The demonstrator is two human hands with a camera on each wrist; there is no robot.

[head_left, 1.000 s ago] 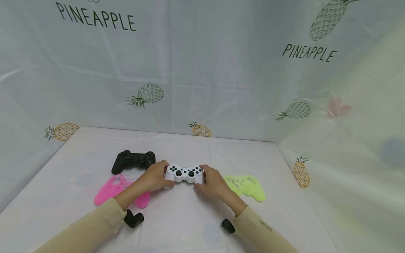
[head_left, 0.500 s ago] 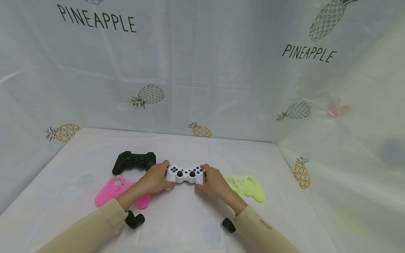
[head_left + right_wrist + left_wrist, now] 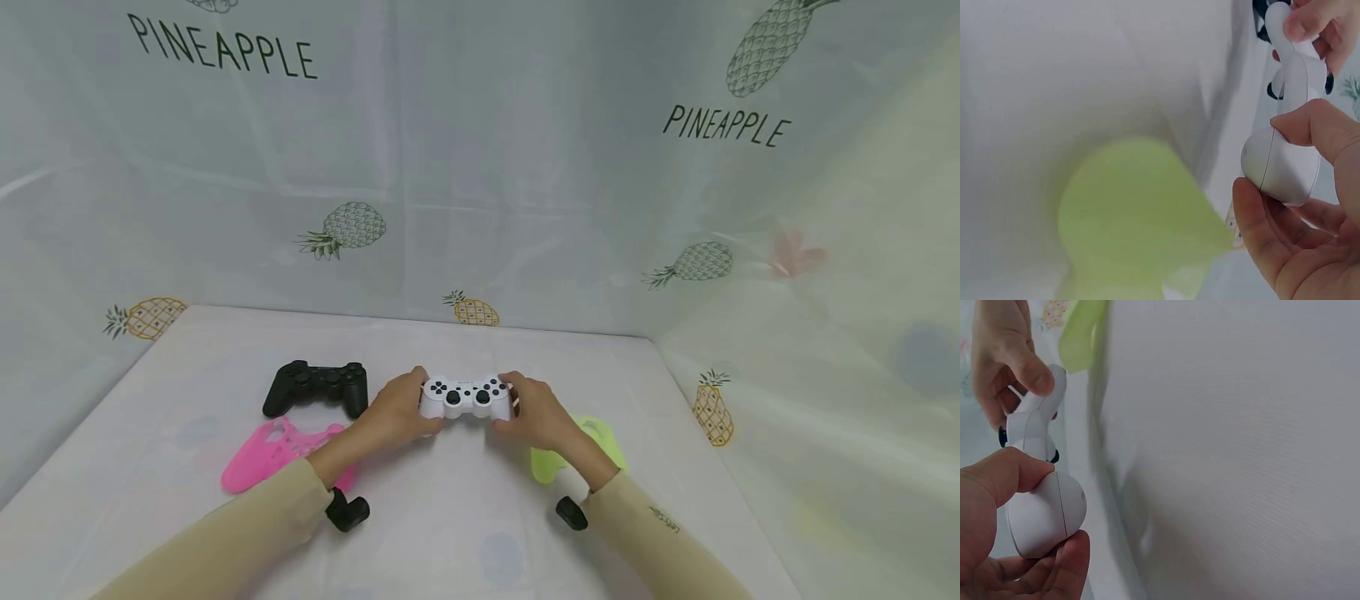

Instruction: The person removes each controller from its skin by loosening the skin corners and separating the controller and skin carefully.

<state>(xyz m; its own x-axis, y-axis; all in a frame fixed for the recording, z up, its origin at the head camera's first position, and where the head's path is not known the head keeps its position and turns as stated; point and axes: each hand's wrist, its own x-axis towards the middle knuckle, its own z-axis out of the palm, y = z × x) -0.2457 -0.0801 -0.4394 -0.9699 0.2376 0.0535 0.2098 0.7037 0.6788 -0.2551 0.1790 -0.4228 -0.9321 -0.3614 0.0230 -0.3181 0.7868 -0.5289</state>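
Note:
Both hands hold a white game controller (image 3: 467, 400) over the table, one at each end. My left hand (image 3: 396, 408) grips its left handle, thumb on the near side. On the right handle my right hand (image 3: 538, 412) has the same kind of grip. In the left wrist view the controller's handle (image 3: 1041, 515) sits between thumb and fingers, apart from the tabletop. The right wrist view shows the other handle (image 3: 1282, 165) pinched by thumb and fingers. Below the right forearm lies a yellow-green silicone controller cover (image 3: 547, 465), partly hidden.
A black controller (image 3: 318, 385) lies left of my left hand. Nearer, a pink silicone controller cover (image 3: 258, 457) lies partly under the left forearm. Black wrist-worn devices (image 3: 349, 512) show at the cuffs. A pineapple-print curtain (image 3: 480, 167) stands behind the white table (image 3: 442, 533).
Both hands have moved right and slightly away from me, carrying the white controller with them. The right forearm now covers more of the yellow-green cover. The other objects stay where they were.

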